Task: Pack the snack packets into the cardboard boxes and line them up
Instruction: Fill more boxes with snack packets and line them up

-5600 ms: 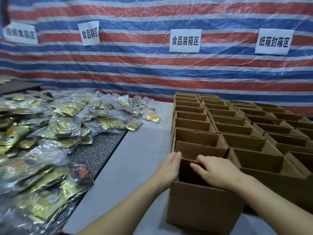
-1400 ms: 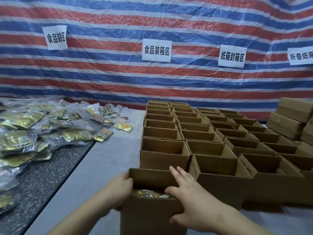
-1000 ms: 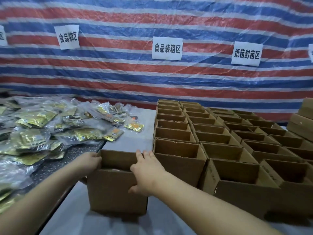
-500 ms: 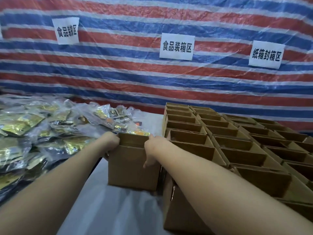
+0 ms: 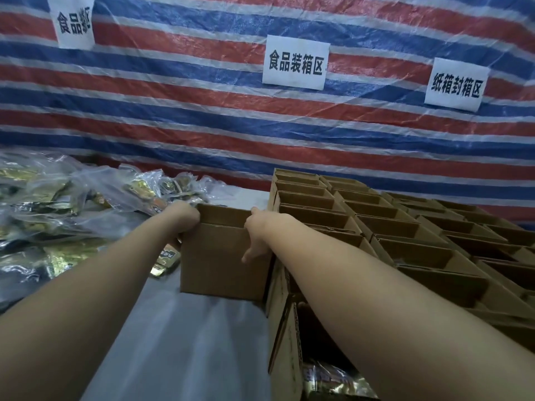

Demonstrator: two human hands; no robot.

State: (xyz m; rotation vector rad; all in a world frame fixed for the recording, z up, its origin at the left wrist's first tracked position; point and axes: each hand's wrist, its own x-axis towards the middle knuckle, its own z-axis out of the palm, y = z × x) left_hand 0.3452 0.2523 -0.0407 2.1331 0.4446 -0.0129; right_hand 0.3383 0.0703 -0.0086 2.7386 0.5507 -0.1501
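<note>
Both hands hold one cardboard box (image 5: 223, 256) on the tabletop (image 5: 179, 342), just left of the rows of open boxes (image 5: 405, 235). The left hand (image 5: 185, 217) curls over its left rim; the right hand (image 5: 257, 233) grips its right corner, thumb down the front. Whether this box is filled is hidden. A near box (image 5: 286, 357) shows packets inside; most rows look empty, and the snack packets (image 5: 58, 204) remain piled at left.

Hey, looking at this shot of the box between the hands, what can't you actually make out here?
Head view:
- Inside of the held box: its near wall hides the contents.
- Left hand fingers: curled behind the box's corner.
- Right hand fingertips: over the rim, hidden.
- Leftmost sign: cut off by the top edge.
- Packet pile: cut by the left edge, print too blurred to read.
</note>
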